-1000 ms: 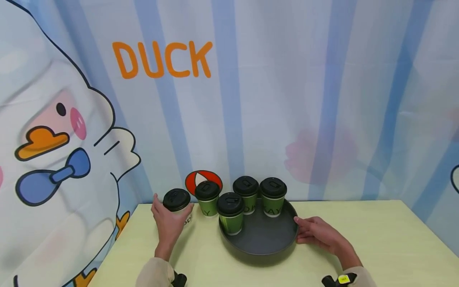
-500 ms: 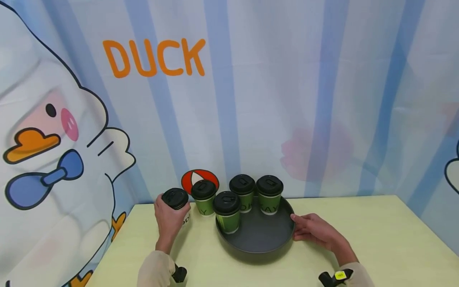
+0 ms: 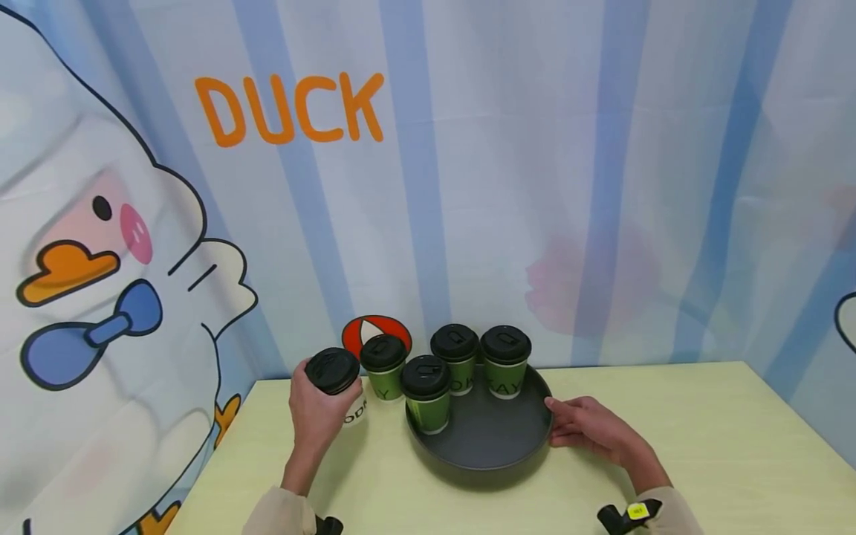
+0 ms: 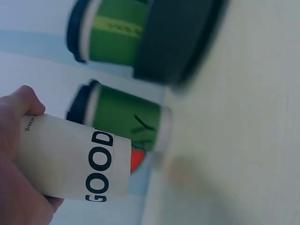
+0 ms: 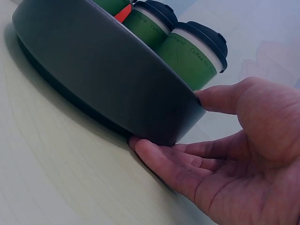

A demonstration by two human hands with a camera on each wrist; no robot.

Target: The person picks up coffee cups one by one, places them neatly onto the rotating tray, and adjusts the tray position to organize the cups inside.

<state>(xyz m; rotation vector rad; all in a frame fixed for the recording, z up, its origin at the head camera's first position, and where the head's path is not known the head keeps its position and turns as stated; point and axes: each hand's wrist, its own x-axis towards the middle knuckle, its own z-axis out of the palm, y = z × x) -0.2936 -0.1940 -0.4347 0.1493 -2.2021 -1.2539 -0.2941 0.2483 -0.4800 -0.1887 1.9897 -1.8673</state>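
My left hand [image 3: 319, 412] grips a white paper coffee cup [image 4: 70, 159] with a black lid, near the table's left end. In the left wrist view its base hangs above the tabletop and dark "GOOD" lettering shows. At the tray [image 3: 488, 438], a round dark grey one with a raised wall, my right hand [image 3: 591, 432] holds the right side, thumb at the rim and fingers under the edge. Inside the tray stand three green lidded coffee cups, one at front left [image 3: 429, 412], one behind it [image 3: 461, 375] and one at the back [image 3: 506, 379].
Between the white cup and the tray, another green cup [image 3: 386, 383] stands on the pale yellow table [image 3: 702, 446]. A printed duck curtain [image 3: 495, 186] hangs right behind the table's back edge.
My left hand has closed more firmly round the white cup and raised it slightly, shifting it a little right. The right hand keeps its hold on the tray.
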